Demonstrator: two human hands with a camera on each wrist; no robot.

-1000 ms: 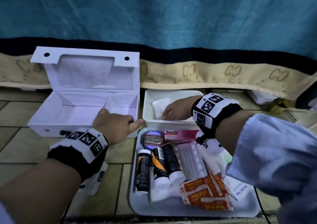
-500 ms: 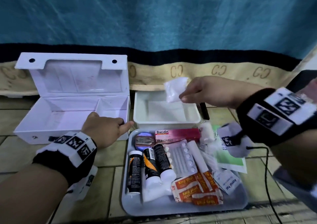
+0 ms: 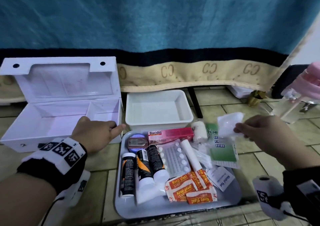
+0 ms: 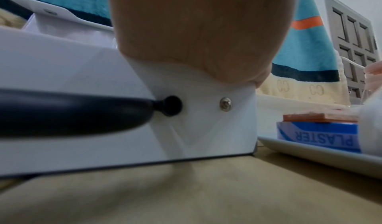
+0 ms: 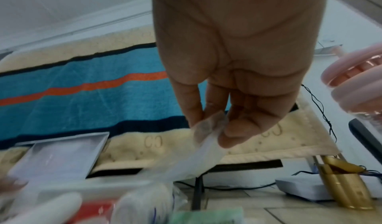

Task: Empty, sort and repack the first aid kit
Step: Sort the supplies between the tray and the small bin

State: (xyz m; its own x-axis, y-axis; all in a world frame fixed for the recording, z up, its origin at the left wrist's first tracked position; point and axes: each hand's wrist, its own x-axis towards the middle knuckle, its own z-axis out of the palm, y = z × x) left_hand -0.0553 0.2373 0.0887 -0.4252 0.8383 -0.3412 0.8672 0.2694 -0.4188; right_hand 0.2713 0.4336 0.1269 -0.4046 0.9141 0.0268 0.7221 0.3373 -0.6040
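Here our right hand [image 3: 265, 134] pinches the small clear plastic packet [image 3: 228, 125] by one corner, right of the empty white plastic first-aid box [image 3: 43, 121] our left hand [image 3: 97, 134] grips, so it could slip free.

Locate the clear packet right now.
In the head view the packet is up in the air at right, pinched by the right hand, above the green guide and right of the empty white tub.
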